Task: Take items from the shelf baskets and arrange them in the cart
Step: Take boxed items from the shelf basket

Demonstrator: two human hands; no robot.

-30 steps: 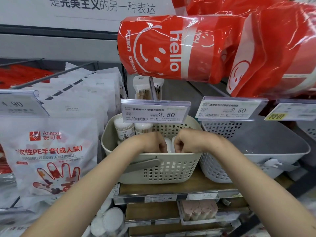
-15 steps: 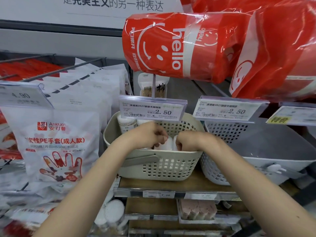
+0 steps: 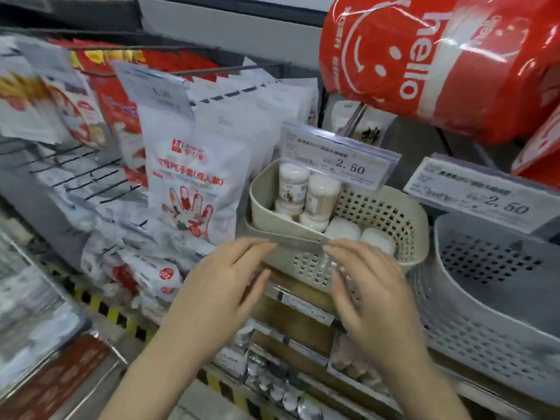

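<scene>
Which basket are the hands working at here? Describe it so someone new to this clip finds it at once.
Start at the big red "hello" pack hanging top right and drop to the left 2.50 price tag below it. Right under that tag sits the beige basket, just beyond both hands. Unlike the empty grey basket to its right, it holds white-capped cotton swab tubs.

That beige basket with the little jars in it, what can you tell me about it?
The beige basket looks like plastic, with rounded corners, a solid rim and perforated walls. It sits on a wooden shelf beside a grey basket, under a 2.50 price tag. White-lidded jars stand inside. Both hands, left hand and right hand, hover open at its front.
</scene>
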